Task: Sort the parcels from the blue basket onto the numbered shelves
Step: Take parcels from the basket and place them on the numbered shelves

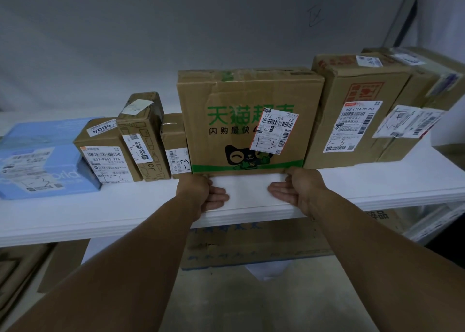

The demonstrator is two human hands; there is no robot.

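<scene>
White shelf (377, 188) runs left to right across the view, carrying one row of parcels set against the far wall.

Green-printed carton (241, 92), the largest parcel, stands upright at the centre of the row. Its white label is hand-marked "1-3". It sits back from the near edge of the shelf.

Tall brown carton (357, 85) stands just beside it on the right, touching or nearly so, also marked "1-3". Two further cartons (425, 80) crowd in at the far right, their labels too blurred to read.

Blue parcel (42, 155) lies flat at the left end.

Three small cartons fill the gap between the blue parcel and the green-printed carton: a squat carton (105, 137), a narrow upright carton (146, 122) and a low carton (175, 135), each marked "1-3".

A flattened printed carton (251, 243) shows on the level below.

Left hand (201, 193) and right hand (294, 190) rest on the shelf at the green-printed carton's lower near corners. Both are released, with the fingers relaxed and pointing inward. Neither grasps anything, and the thumb sides meet the carton's bottom edge.
</scene>
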